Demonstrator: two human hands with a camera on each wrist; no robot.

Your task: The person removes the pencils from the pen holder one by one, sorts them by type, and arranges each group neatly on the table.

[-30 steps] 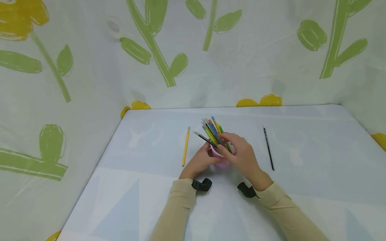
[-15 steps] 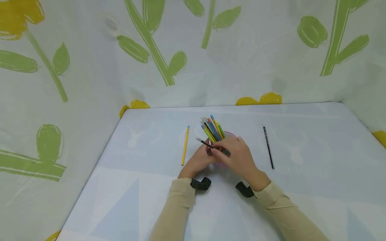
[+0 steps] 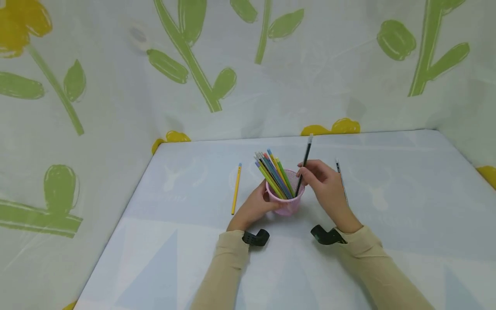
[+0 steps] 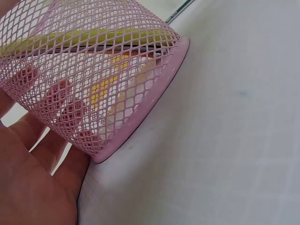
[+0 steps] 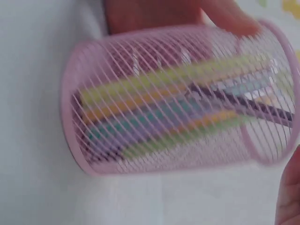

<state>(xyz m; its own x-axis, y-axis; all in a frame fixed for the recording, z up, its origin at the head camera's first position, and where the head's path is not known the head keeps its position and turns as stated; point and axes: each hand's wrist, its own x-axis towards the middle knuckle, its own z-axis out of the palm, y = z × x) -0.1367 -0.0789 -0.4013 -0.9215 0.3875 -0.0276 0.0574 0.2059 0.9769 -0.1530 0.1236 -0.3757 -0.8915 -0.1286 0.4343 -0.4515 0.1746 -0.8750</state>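
A pink mesh pencil cup (image 3: 287, 209) stands on the table, filled with several coloured pencils (image 3: 273, 174) that lean to the left. My left hand (image 3: 252, 207) grips the cup around its left side, thumb at the front; in the left wrist view its fingers show through the mesh (image 4: 101, 70). Between thumb and fingers, my right hand (image 3: 328, 191) pinches a black pencil (image 3: 308, 151) at the cup's right rim. That pencil is nearly upright, tip end down. Its lower end (image 5: 253, 106) is inside the cup, seen through the mesh in the right wrist view.
A yellow pencil (image 3: 236, 189) lies on the table (image 3: 186, 245) left of the cup. Another black pencil (image 3: 341, 175) lies to the right, partly behind my right hand. Patterned fabric walls (image 3: 310, 77) stand behind and at the sides.
My right hand has lifted the black pencil from its slanted position at the front of the cup, moved right and turned it upright. The left hand keeps holding the cup.
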